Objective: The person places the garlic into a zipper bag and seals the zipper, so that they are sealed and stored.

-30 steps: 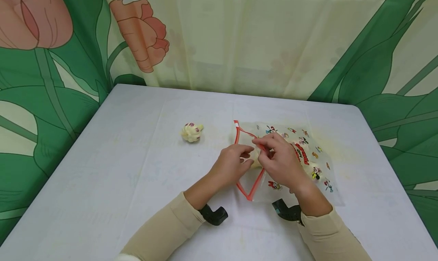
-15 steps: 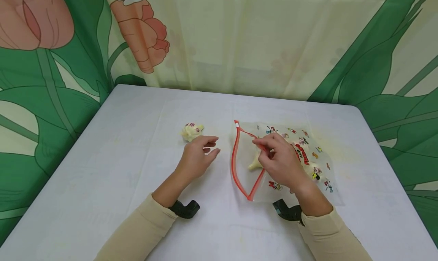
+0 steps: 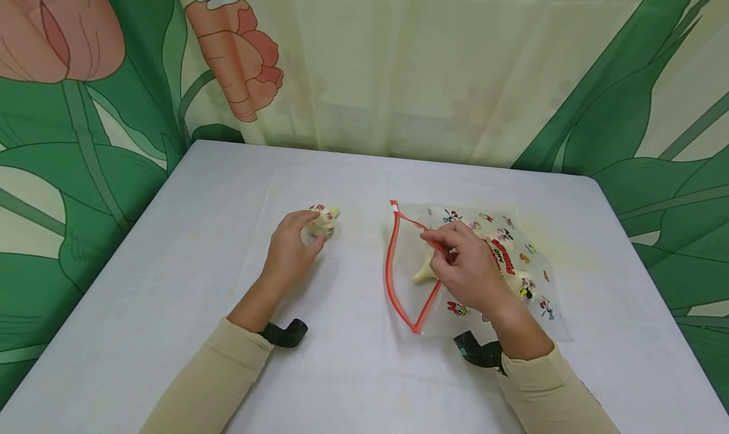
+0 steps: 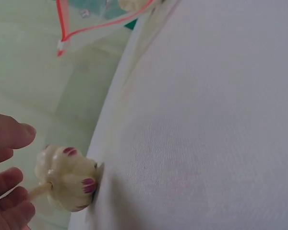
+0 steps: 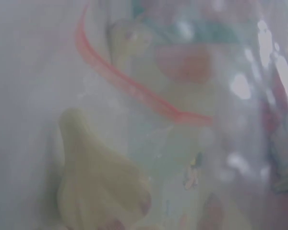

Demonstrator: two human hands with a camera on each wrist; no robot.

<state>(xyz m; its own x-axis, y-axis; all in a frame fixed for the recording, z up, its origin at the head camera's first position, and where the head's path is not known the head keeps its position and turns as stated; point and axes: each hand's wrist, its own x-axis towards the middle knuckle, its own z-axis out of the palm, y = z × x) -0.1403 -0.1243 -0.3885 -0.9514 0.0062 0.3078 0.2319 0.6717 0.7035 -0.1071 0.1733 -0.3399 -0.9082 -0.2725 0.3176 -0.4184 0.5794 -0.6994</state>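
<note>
Head view shows a white-covered desk [image 3: 142,295] whose far edge runs in front of a curtain [image 3: 364,61]. Its left edge lies well apart from the left hand [image 3: 292,247], with a wide stretch of white cloth between. Another strip of cloth separates the garlic bulb [image 3: 324,219] from the bag [image 3: 389,279], which lies to the right and nearer the right edge. The left hand has thumb and fingers spread apart at the garlic bulb on the desk; contact is hard to tell. The right hand [image 3: 469,266] pinches the red-edged mouth of the bag, which gapes toward the left.

The garlic bulb is creamy and lobed, with purple patches and a short pale stem. A second bulb [image 5: 96,177], also cream with purple marks, lies inside the clear, cartoon-printed bag.
</note>
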